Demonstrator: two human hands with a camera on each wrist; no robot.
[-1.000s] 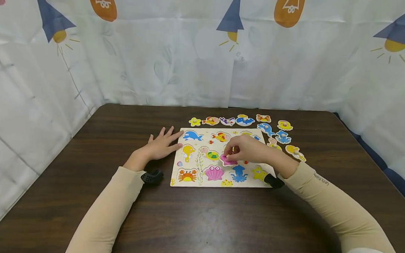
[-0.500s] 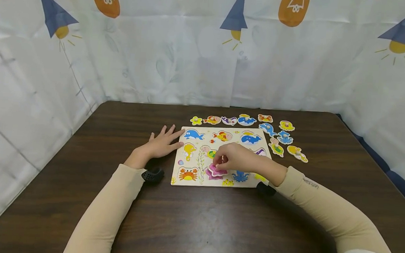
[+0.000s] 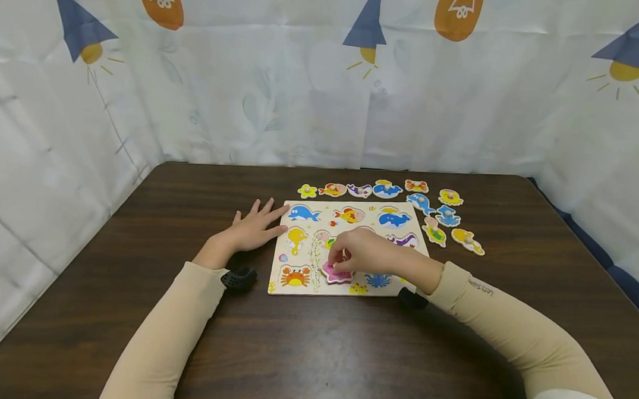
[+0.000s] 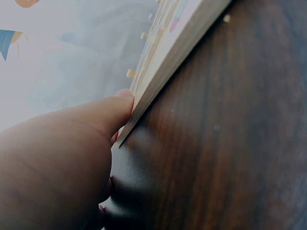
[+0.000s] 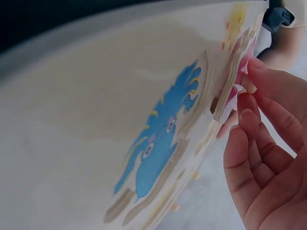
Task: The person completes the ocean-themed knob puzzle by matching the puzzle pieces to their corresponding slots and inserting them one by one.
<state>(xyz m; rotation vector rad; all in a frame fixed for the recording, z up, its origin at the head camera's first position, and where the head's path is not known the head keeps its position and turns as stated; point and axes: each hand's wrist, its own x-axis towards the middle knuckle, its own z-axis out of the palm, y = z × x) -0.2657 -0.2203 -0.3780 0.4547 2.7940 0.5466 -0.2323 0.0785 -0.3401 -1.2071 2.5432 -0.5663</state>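
Dark wood table [image 3: 67, 331] throughout; left hand [image 3: 250, 229] rests at the left edge of the sea-animal puzzle board [image 3: 339, 291], fingers spread, thumb against the edge, gripping nothing, unchanged over the last second. Black wrist device [image 3: 239, 279] below it, off the board. Left column of the board: blue dolphin slot [image 3: 303, 213], seahorse slot [image 3: 297, 240], orange crab slot [image 3: 295, 276], all with no piece in. Next, pink shell piece [image 3: 336, 277], low on the board between crab slot and squid slot [image 3: 378, 280], pinched by right hand [image 3: 368, 251], thumb and fingertips on top. Change: hand and piece slid left and nearer the body from mid-board; the piece now covers the printed pink shell. So roughly lined up, but right wrist view shows its edge standing proud of the board, so probably not seated; no release. In the way: right hand blocks mid-board, turtle slot [image 3: 329, 243] part hidden, lower right corner behind the other wrist. Loose pieces sit off the board, along the far side: yellow star piece [image 3: 307, 191], fish piece [image 3: 333, 190], purple fish piece [image 3: 360, 191], whale piece [image 3: 386, 190], crab piece [image 3: 416, 186]; then dolphin piece [image 3: 419, 202], turtle piece [image 3: 434, 232], squid piece [image 3: 447, 216], round yellow piece [image 3: 450, 197], seahorse piece [image 3: 467, 241] farthest right.
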